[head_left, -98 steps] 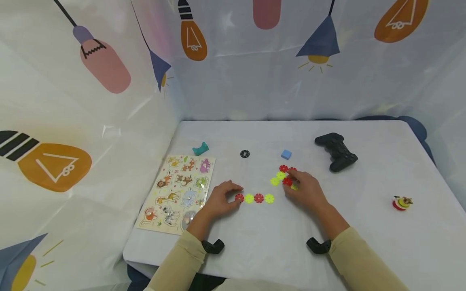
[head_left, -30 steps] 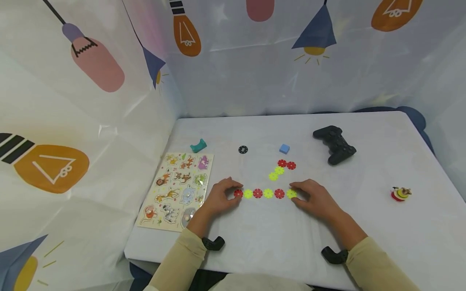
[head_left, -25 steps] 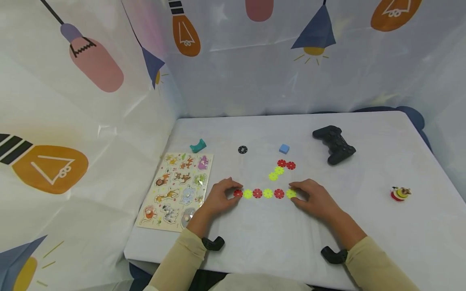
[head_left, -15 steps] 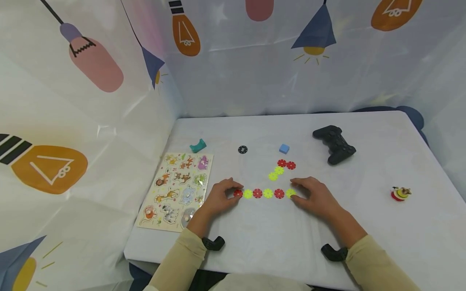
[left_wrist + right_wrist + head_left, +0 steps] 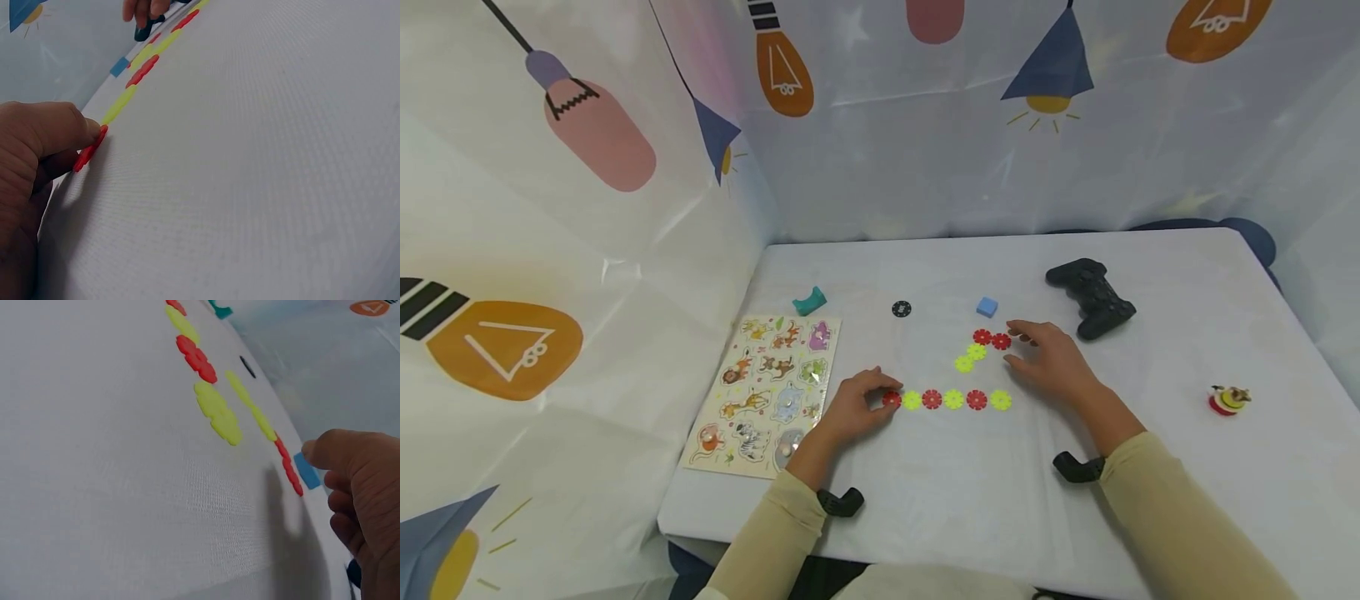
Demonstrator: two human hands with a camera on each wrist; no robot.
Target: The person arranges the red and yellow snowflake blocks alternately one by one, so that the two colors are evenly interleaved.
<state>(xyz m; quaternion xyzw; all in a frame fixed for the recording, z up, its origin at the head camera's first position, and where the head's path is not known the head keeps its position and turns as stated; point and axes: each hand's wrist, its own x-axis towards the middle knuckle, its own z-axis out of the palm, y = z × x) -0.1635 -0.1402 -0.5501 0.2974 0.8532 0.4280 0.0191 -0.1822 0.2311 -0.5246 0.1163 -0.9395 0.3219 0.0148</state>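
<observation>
One tabletop (image 5: 940, 500) bears a crosswise row of six flower discs (image 5: 953, 400), a left hand (image 5: 855, 407) pinching its leftmost red disc (image 5: 891, 398), a right hand (image 5: 1051, 362), fingers parted and empty, a red pair (image 5: 999, 342) just left of and aligned toward this nearer hand, two yellow discs (image 5: 974, 352) alongside, and a blue block (image 5: 987, 307) beyond.

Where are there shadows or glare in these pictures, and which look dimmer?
Head view: pale glare on the patterned sheet at picture left; left wrist view: a shadow beside the left hand and red disc; right wrist view: a soft-edged shadow beside the right hand; both wrist views look dimmer than the head view.
</observation>
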